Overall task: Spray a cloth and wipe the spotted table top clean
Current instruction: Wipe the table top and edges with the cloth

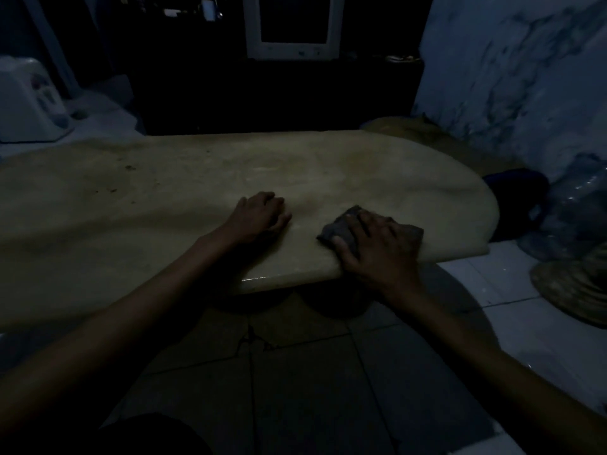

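A low, cream-coloured oval table top (164, 205) fills the middle of the dim view, with small dark spots towards its left part. My right hand (377, 247) lies flat on a dark grey cloth (345, 228) and presses it against the table near the front right edge, thumb hooked over the rim. My left hand (259, 215) rests on the table just left of the cloth with its fingers curled under, holding nothing. No spray bottle is in sight.
A white appliance (29, 100) stands at the far left. A white-framed monitor (292, 27) sits at the back. A large clear water jug (578, 211) and a woven hat (571, 284) lie at the right on the tiled floor, below a marbled wall (525, 70).
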